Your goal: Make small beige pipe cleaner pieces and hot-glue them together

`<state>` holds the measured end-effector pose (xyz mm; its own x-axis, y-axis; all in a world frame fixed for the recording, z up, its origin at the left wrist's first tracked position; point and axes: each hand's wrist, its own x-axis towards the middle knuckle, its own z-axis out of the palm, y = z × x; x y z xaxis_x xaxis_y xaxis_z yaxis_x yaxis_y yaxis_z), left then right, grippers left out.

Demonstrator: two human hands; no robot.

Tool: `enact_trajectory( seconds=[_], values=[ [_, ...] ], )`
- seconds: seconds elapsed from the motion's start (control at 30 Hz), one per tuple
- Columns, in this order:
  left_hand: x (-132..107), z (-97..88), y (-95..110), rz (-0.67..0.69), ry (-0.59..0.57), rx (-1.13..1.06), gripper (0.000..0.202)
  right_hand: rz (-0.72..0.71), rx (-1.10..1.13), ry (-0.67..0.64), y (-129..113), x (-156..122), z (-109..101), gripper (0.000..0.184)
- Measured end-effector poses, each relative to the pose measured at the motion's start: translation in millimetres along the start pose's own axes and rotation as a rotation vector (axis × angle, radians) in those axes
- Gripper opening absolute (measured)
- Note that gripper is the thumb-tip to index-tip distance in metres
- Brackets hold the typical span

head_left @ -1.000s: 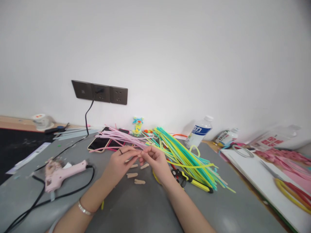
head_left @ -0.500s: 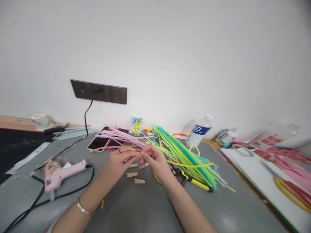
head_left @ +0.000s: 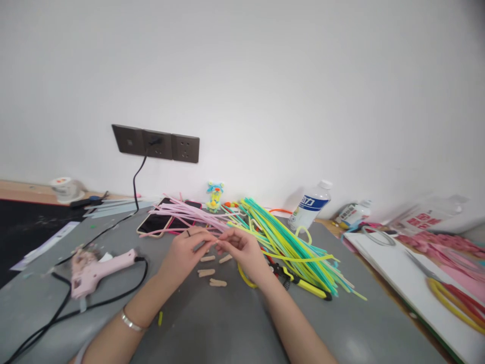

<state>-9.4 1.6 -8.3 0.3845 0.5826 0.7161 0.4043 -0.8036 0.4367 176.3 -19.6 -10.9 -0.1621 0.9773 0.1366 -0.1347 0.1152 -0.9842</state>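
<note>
Over the middle of the grey table (head_left: 212,333), my left hand (head_left: 191,248) and my right hand (head_left: 240,248) meet fingertip to fingertip. Both are closed in a pinch, and whatever sits between them is too small and too covered to make out. Just below lie several short beige folded fuzzy pieces, among them a beige piece (head_left: 218,283) nearest me. Behind my left fingers spreads a bunch of pink pipe cleaners (head_left: 189,210). Green and yellow pipe cleaners (head_left: 288,247) are heaped beside my right hand, with yellow-handled pliers (head_left: 310,289) along their near edge.
On the left rests a pink glue gun (head_left: 102,270) with its black cord (head_left: 132,293). Phones (head_left: 154,223) lie under the pink stems. A small blue-yellow figure (head_left: 214,196) and a bottle (head_left: 309,206) stand by the wall. Scissors (head_left: 450,298) lie far right.
My hands stay pinched together at nearly the same spot, with only a slight shift of the fingers. The whole view has moved very slightly; nothing on the table has changed place.
</note>
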Motion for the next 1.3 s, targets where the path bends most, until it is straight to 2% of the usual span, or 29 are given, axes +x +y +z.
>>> enact_trajectory(
  seconds=[0.2, 0.33, 0.43, 0.53, 0.67, 0.83, 1.0, 1.17, 1.3],
  values=[
    [0, 1.7, 1, -0.106, -0.094, 0.0, 0.014, -0.189, -0.515, 0.05, 0, 0, -6, 0.002],
    [2, -3.0, -4, -0.234, -0.233, -0.013, 0.01, -0.247, -0.674, -0.01, 1, 1, -10, 0.012],
    [4, -12.4, -15, -0.34, -0.347, -0.051, 0.013, -0.249, -0.767, -0.074, 5, 2, -10, 0.015],
    [6, -20.4, -27, -0.44, -0.325, -0.002, 0.026, -0.217, -0.818, -0.158, 9, 1, -6, 0.015],
    [4, -20.5, -33, -0.495, -0.374, 0.073, 0.019, -0.167, -0.898, -0.192, 13, -1, 0, 0.017],
    [0, -14.6, -30, -0.499, -0.496, 0.068, 0.016, -0.166, -0.972, -0.155, 15, -5, 0, 0.018],
    [-1, -13.0, -30, -0.492, -0.507, 0.019, 0.019, -0.175, -0.933, -0.163, 14, -6, -3, 0.02],
    [-4, -12.0, -32, -0.483, -0.509, 0.015, 0.019, -0.176, -0.919, -0.093, 8, -3, -12, 0.014],
    [-4, -13.5, -33, -0.508, -0.549, -0.003, 0.018, -0.124, -0.933, -0.183, 5, -5, -12, 0.015]
  ],
)
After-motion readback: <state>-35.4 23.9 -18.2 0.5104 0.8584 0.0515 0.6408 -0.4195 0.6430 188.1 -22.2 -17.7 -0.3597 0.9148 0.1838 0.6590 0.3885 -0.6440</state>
